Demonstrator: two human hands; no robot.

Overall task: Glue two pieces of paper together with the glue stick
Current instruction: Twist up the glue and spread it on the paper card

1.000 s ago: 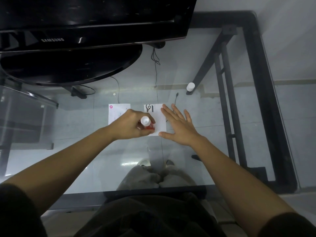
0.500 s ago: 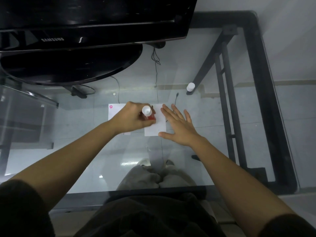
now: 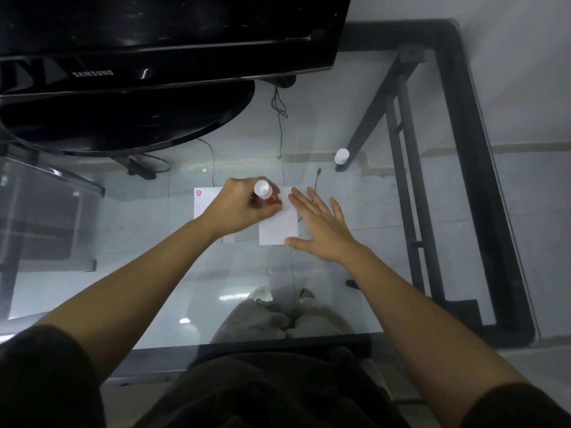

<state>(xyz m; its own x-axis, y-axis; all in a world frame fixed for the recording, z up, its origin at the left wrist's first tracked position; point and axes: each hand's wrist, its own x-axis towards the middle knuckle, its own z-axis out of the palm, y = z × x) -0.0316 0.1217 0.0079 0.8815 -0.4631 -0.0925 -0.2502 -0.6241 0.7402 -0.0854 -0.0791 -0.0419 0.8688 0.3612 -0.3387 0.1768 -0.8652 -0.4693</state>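
Observation:
Two white papers lie side by side on the glass table. My left hand [image 3: 239, 206] grips a red glue stick [image 3: 268, 194] with a white end, its tip pressed down on the far part of the right paper [image 3: 278, 228]. My right hand [image 3: 321, 225] lies flat with fingers spread on that paper's right edge, holding it down. The left paper [image 3: 204, 203], with a pink mark in its far corner, is partly hidden under my left hand and wrist.
The glue stick's white cap [image 3: 341, 156] stands on the glass to the far right. A black Samsung monitor [image 3: 148, 50] and its round base [image 3: 123, 118] fill the far left. The table's black frame [image 3: 482, 180] runs along the right.
My left hand has slid the glue stick away from me, from the near part of the right paper to its far edge. My right hand has stayed in place.

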